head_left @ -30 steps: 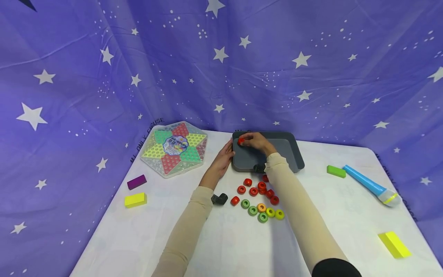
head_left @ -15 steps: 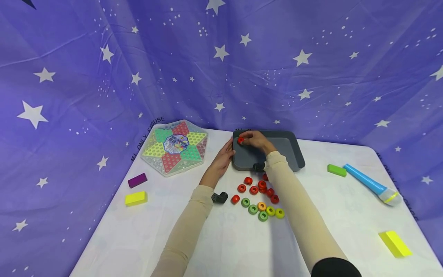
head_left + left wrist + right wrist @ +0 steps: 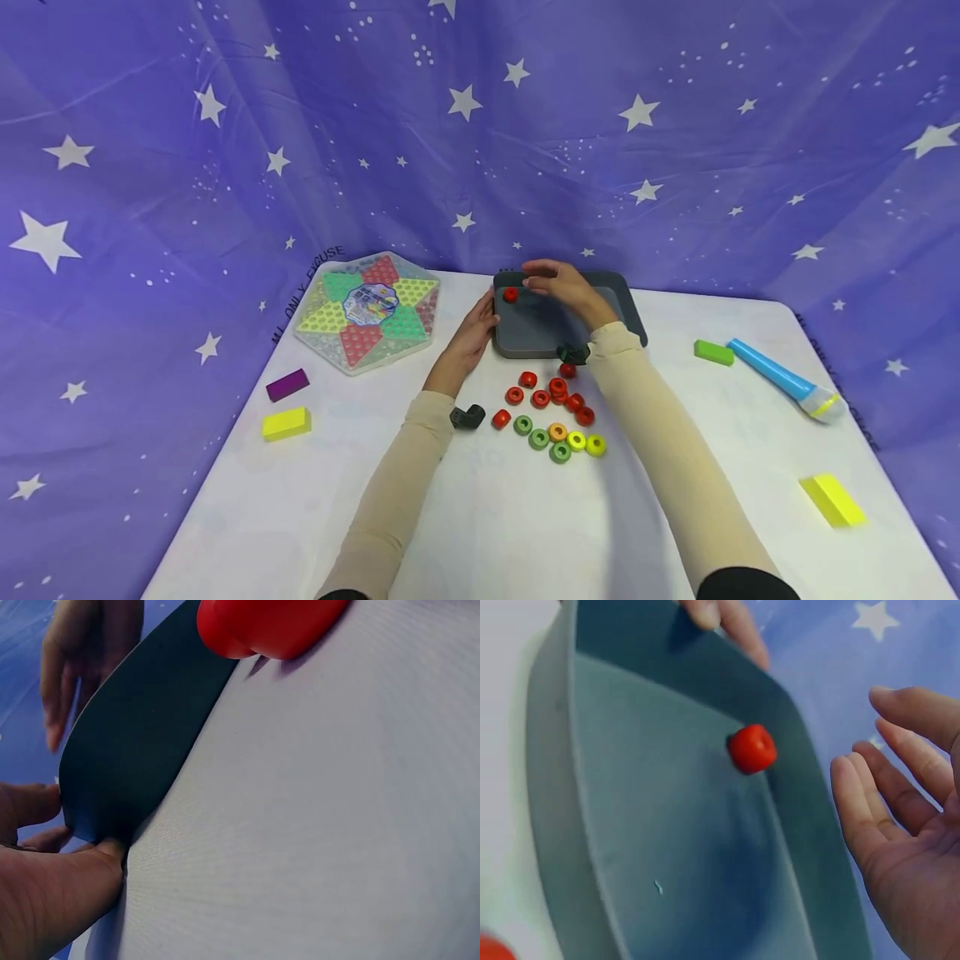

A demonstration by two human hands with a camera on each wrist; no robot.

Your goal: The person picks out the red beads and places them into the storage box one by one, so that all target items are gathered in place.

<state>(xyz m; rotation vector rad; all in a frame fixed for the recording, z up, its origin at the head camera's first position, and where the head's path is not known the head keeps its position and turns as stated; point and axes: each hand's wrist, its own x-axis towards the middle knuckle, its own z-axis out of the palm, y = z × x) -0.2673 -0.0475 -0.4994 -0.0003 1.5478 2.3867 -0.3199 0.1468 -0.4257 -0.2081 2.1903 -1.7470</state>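
**Right hand [image 3: 564, 287] has let go of the red bead [image 3: 511, 295]**

Since the earlier frame it has drawn away rightward; we see its fingers loosely extended over the tray [image 3: 528, 333], holding nothing. The bead sits inside, near the far-left corner. The left hand [image 3: 471, 335] rests relaxed fingers against the tray's left edge. The far rim stands near the tabletop's [image 3: 525, 525] back edge; rightward, we have room up to the green block [image 3: 713, 352]. Loose beads [image 3: 540, 399] lie before the near rim.
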